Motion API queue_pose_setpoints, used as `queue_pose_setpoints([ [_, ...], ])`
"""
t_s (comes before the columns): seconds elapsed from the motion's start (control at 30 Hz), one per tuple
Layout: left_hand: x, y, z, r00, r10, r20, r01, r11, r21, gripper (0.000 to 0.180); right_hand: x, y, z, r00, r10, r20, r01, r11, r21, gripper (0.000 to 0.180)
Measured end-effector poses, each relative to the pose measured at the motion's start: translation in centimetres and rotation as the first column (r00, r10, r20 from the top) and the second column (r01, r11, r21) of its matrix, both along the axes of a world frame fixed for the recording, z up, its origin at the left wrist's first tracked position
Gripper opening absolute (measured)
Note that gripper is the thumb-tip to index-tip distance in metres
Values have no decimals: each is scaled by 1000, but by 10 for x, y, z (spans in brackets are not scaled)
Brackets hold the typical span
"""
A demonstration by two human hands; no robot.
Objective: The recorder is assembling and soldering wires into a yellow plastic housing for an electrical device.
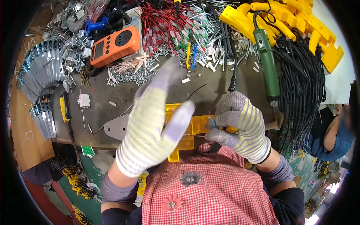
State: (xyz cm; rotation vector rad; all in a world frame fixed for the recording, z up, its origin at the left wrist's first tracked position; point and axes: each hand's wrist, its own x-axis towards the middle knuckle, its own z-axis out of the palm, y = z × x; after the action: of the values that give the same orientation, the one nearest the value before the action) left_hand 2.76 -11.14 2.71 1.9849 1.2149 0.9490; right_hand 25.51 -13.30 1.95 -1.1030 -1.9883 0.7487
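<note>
Both my hands wear striped knit gloves. My left hand is raised over the near edge of the bench, thumb apart and fingers stretched out, blurred by motion, with nothing seen in it. My right hand is closed around the end of a black power cord, and a thin blue wire pokes out by its thumb. Under and between the hands lies an open yellow plastic housing, partly covered by them. A flat grey metal plate shows left of it, partly behind my left hand.
Behind lie an orange meter, heaps of red wires, nuts and screws. A green electric screwdriver, black cords and yellow housings are right. Left are metal plates and yellow-handled cutters. A person is at far right.
</note>
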Motion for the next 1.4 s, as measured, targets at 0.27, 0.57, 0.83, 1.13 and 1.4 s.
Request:
queue_pose_setpoints([
  [0.27, 23, 17, 14, 962, 14, 273, 113, 888, -446, 49, -5, 7, -4, 992, -97, 75, 89, 990, 105, 26],
  [0.57, 27, 13, 14, 925, 99, 368, 128, 828, -546, 54, -11, 9, -7, 988, -119, 102, 108, 989, 103, 23],
  [0.83, 24, 13, 11, 883, 138, 448, 168, 799, -577, 53, -10, 14, -4, 993, -63, 101, 51, 992, 117, 24],
  [1.13, 19, 17, 20, 972, 7, 234, 103, 885, -454, 44, 3, 16, 18, 992, -115, -58, 107, 985, -138, 15],
  [1.4, 16, 26, 13, 963, -102, 248, 213, 855, -473, 52, 16, 56, 26, 892, 16, 452, -338, 687, 643, 23],
])
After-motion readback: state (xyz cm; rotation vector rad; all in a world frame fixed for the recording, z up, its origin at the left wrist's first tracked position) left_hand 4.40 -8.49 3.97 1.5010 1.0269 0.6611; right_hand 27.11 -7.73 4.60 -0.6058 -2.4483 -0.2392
